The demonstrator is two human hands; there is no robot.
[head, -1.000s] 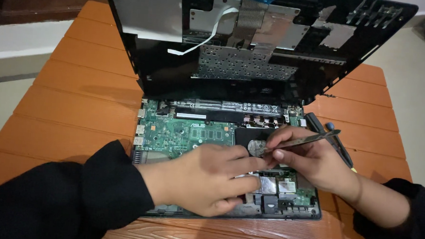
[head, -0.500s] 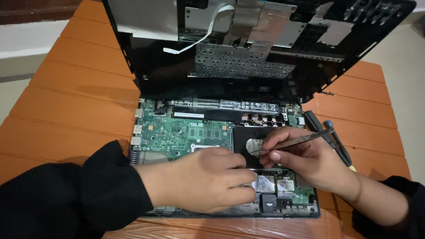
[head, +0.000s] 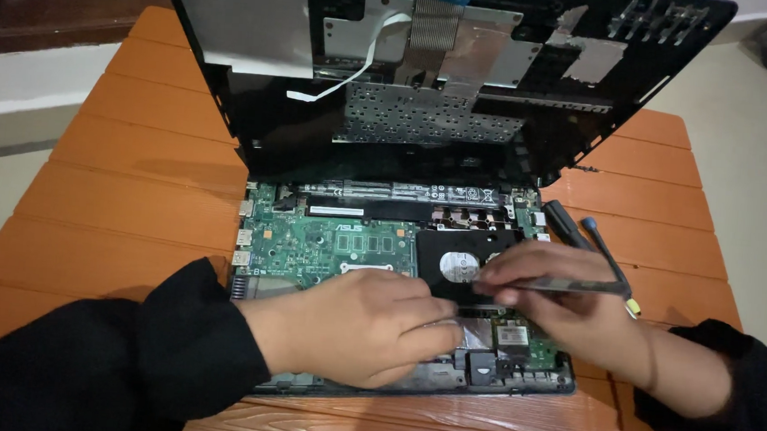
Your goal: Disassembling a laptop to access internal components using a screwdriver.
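left hand (head: 368,325) curled, fingertips pressed on open laptop (head: 329,239) base; right hand (head: 565,298) pinching tweezers (head: 565,286), tips at hard drive (head: 460,265) 3 o'clock edge. step looks like working drive loose; needs steady grip.

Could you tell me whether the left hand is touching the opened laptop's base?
Touching. The head view shows the left hand lying flat on the laptop base, fingers pressed down beside the black drive.
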